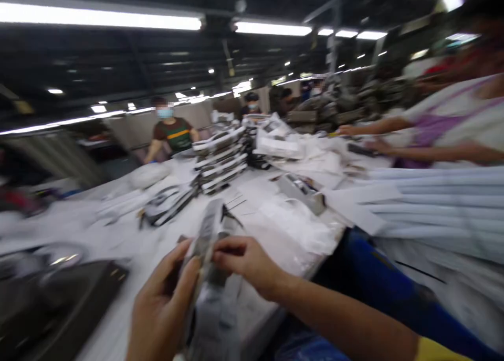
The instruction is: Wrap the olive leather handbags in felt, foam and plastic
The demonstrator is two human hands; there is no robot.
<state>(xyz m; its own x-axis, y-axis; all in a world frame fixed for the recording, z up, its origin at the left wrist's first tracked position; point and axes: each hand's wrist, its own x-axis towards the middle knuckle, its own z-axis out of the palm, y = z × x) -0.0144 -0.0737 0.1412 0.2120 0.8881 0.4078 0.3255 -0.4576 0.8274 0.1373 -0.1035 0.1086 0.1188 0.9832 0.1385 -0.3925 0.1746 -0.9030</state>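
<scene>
A long, narrow grey and dark item [214, 311], partly covered in something shiny and silvery, stands on its edge in front of me. My left hand [167, 292] is wrapped round its left side, thumb along the near face. Against the item's right side, my right hand [250, 264] has its fingers curled into a pinch. What that pinch holds is hidden, and the picture is blurred. Just beyond the hands, thin dark strands [238, 200] lie on the white table [252, 222].
A tall stack of white-edged dark items [220, 158] stands ahead. Clear plastic bags [299, 229] and a tape dispenser [301, 193] lie right, near white padded sheets [441, 198]. At left sits a dark tray-like object [79, 308]. Co-workers stand ahead and at right [444, 124].
</scene>
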